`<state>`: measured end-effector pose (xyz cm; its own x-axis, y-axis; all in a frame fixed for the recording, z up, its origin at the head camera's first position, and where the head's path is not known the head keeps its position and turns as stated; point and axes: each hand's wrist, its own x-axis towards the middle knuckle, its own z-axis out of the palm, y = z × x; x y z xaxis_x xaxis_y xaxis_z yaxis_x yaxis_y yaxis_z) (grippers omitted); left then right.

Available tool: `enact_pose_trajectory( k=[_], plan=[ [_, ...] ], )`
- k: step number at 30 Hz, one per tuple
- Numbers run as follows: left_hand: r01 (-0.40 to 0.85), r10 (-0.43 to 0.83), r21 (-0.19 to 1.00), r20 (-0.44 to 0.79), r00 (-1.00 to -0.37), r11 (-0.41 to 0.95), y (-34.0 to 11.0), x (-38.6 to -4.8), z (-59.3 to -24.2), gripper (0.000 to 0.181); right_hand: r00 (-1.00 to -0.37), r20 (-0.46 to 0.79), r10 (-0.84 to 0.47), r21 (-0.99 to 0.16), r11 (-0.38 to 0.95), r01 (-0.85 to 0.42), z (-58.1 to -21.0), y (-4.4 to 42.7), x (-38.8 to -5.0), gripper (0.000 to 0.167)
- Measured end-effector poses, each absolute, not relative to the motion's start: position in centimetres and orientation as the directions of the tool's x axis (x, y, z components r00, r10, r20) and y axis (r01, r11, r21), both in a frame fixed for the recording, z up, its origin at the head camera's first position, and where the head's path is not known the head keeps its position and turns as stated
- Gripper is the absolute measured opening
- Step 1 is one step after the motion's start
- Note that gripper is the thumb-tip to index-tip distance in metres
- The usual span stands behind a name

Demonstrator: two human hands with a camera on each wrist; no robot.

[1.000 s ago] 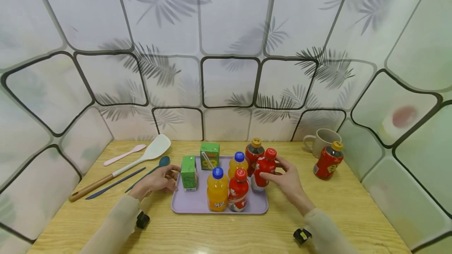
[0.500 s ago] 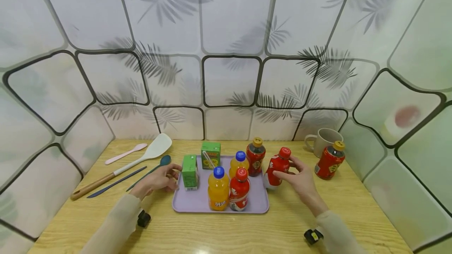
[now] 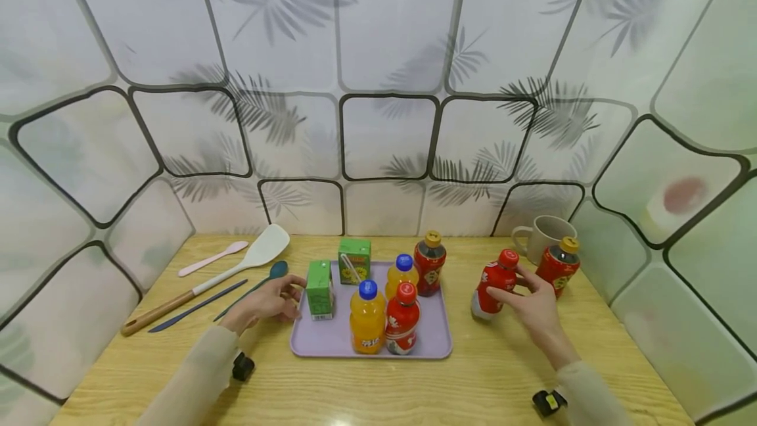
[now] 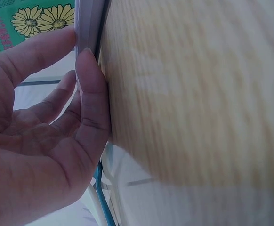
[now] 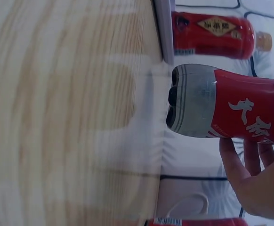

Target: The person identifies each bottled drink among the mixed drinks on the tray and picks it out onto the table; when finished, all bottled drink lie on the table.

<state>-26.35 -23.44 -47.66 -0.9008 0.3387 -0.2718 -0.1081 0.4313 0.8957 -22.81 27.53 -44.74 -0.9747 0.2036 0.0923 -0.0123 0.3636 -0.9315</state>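
Just right of the lilac tray (image 3: 343, 345), my right hand (image 3: 535, 307) grips a red-capped bottle (image 3: 497, 281) by its red label. Its pale base hangs off the table in the right wrist view, with fingers under the bottle (image 5: 198, 101). My left hand (image 3: 266, 304) is at the tray's left rim; in the left wrist view its thumb and a finger pinch the rim (image 4: 90, 23). Beside those fingers a green carton (image 3: 319, 291) stands on the tray. Also on it are another carton (image 3: 355, 265), two orange bottles (image 3: 367, 324), a red-capped bottle (image 3: 402, 324) and a dark yellow-capped bottle (image 3: 430, 265).
A beige mug (image 3: 547, 236) and a second yellow-capped bottle (image 3: 558, 268) stand at the back right, near my right hand. On the left lie a white spatula (image 3: 266, 248), a pink spoon (image 3: 213, 259), a blue knife (image 3: 198, 306) and a teal spoon (image 3: 278, 270).
My right hand has carried the red-capped bottle rightward, from over the tray's right side to beyond its edge. My left hand has stayed at the tray's left rim.
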Motion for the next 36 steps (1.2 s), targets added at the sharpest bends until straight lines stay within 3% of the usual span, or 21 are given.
enact_pose_trajectory(
  k=[7,16,29,36],
  plan=[
    [-0.105,0.335,0.896,-0.267,-0.904,0.431,-23.4,-26.3,-47.5,0.064,-0.962,0.091,0.257,-0.905,0.424,0.028,-45.0,29.8,-22.3,0.088],
    [-0.106,0.331,0.895,-0.268,-0.905,0.433,-23.5,-26.3,-47.5,0.064,-0.945,0.068,0.321,-0.928,0.367,0.058,-44.9,32.4,-21.9,0.091],
    [-0.100,0.328,0.890,-0.266,-0.906,0.445,-23.3,-26.3,-47.6,0.063,-0.907,0.117,0.405,-0.921,0.386,0.054,-44.5,36.1,-21.0,0.082],
    [-0.097,0.329,0.890,-0.264,-0.907,0.446,-23.3,-26.3,-47.5,0.063,-0.895,0.084,0.437,-0.922,0.376,0.096,-44.6,37.7,-20.9,0.085]
  ],
)
